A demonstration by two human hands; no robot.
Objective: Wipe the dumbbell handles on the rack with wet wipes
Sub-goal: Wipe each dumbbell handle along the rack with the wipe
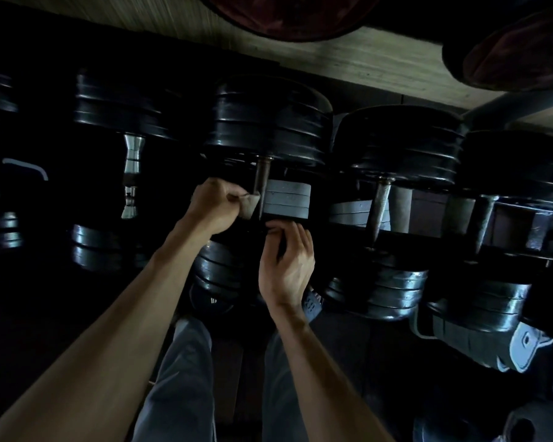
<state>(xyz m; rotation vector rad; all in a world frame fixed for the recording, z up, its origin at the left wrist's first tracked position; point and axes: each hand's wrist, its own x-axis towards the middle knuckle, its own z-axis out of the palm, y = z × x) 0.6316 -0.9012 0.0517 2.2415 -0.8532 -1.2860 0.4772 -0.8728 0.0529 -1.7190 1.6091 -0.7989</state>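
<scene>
Your left hand (216, 204) pinches the wipe (249, 204) beside the handle (262, 183); your right hand (286, 263), fingers curled, steadies the weight (227, 269) — lose that hold and it rolls.

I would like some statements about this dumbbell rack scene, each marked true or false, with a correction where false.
1. The left hand grips a wet wipe beside a dumbbell handle. True.
2. The right hand holds a spray bottle. False: no bottle shows; its fingers touch the near end of the same dumbbell.
3. The dumbbell plates are black. True.
4. Both hands rest on the person's knees. False: both reach forward to the rack.
5. Another handle to the right has no hand on it. True.
</scene>
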